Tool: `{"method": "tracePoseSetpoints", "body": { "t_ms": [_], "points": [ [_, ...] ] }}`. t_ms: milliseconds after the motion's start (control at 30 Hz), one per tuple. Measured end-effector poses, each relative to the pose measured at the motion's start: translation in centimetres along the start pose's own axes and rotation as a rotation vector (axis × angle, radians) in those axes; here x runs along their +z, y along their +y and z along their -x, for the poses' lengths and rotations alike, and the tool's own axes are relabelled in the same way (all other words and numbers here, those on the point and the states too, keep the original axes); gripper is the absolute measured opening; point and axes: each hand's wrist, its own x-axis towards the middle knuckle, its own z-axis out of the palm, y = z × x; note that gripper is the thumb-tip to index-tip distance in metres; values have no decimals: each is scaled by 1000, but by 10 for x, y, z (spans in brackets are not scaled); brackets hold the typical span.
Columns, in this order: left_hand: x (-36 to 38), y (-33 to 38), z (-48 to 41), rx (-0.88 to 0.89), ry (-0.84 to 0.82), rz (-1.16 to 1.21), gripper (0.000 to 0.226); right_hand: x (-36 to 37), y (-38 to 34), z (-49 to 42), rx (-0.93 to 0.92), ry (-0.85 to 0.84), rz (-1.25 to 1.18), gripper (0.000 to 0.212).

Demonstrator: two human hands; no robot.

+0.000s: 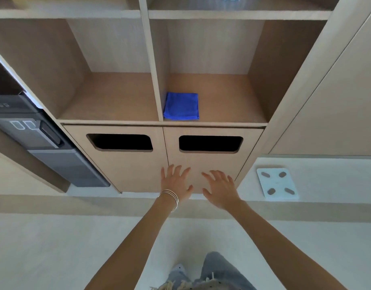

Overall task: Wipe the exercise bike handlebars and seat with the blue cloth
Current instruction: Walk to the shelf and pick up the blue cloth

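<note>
Blue cloth [181, 106] lies folded in the right shelf compartment, at its near-left corner. Left hand [176, 183] and right hand [219, 188] are spread, grasping nothing. Risk: a one-layer pinch unfolds it.

Bright blue folded fabric cloth [181, 106]: folded into a flat, roughly square pad with slightly uneven edges. It lies flat on the light wooden shelf [226, 95], in the front left corner of the right-hand compartment. Its left edge is against the vertical divider [156, 76], and its front edge is just behind the shelf's front edge.
</note>
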Motion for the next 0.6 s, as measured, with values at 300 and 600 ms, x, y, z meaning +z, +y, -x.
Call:
{"method": "tracePoseSetpoints", "body": {
  "t_ms": [300, 600],
  "points": [
    [-22, -3, -102, -184, 66, 19, 68, -36, 44, -138, -209, 1, 62, 59],
    [-50, -19, -140, -403, 170, 64, 68, -85, 16, -242, -474, 111, 51, 53]
  ]
}}
